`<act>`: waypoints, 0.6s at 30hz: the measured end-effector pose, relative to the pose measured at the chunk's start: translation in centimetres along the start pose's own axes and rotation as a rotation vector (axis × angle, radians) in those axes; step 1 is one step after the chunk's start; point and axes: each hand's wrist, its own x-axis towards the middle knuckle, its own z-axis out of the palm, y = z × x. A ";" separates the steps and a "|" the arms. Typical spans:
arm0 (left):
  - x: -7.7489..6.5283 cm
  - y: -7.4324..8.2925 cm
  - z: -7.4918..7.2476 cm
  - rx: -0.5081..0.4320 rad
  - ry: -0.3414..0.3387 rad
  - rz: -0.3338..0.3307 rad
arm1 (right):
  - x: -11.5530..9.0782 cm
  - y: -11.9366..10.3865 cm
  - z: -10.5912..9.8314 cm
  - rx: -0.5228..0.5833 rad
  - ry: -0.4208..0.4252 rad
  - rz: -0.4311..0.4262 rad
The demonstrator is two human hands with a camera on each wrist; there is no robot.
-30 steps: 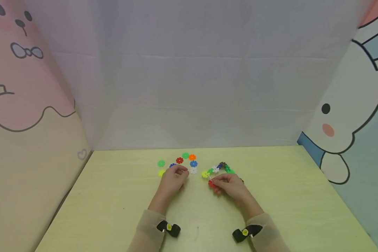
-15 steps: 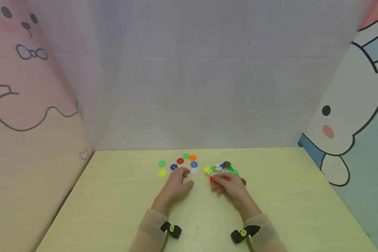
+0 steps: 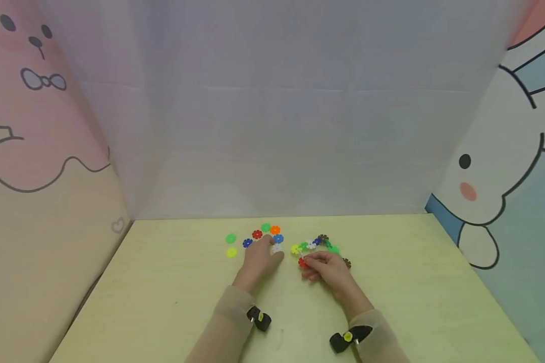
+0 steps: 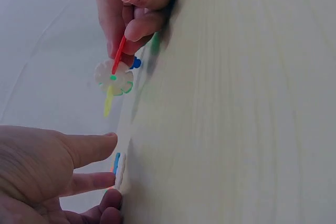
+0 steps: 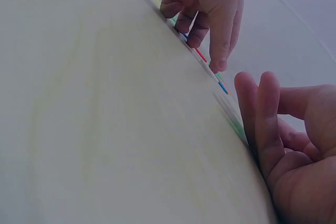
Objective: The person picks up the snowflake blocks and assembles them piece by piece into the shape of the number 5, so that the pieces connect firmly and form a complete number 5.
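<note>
My right hand (image 3: 330, 269) pinches a red snowflake disc (image 3: 302, 262) between thumb and forefinger. It is the near end of a curved chain of interlocked snowflake discs, with a yellow disc (image 3: 295, 249) beside it and a brown disc (image 3: 346, 263) at the other end. In the left wrist view, the red disc (image 4: 119, 56) stands on edge above a white disc (image 4: 105, 71) of the chain. My left hand (image 3: 259, 258) reaches over the loose discs, thumb and forefinger spread around a loose white snowflake disc (image 3: 277, 248). A fingertip overlaps that disc's edge in the left wrist view.
Several loose snowflake discs lie flat beyond the left hand, including a blue disc (image 3: 278, 238), an orange disc (image 3: 275, 230) and a red disc (image 3: 257, 234). A green disc (image 3: 230, 238) and a yellow disc (image 3: 231, 252) lie farther left. A pale curtain (image 3: 272, 151) hangs behind the table (image 3: 163, 282).
My left hand has opened its thumb and forefinger and shifted right to the loose white disc, uncovering the dark blue and yellow discs. The right hand keeps its pinch on the red disc.
</note>
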 end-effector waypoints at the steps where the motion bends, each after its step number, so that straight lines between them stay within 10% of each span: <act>1: 0.1 0.1 0.1 -0.002 0.005 0.009 | 0.0 0.1 0.0 -0.001 -0.003 -0.001; 18: -2.0 -0.7 0.8 -0.051 -0.083 0.024 | 0.4 0.8 0.0 -0.020 -0.001 0.014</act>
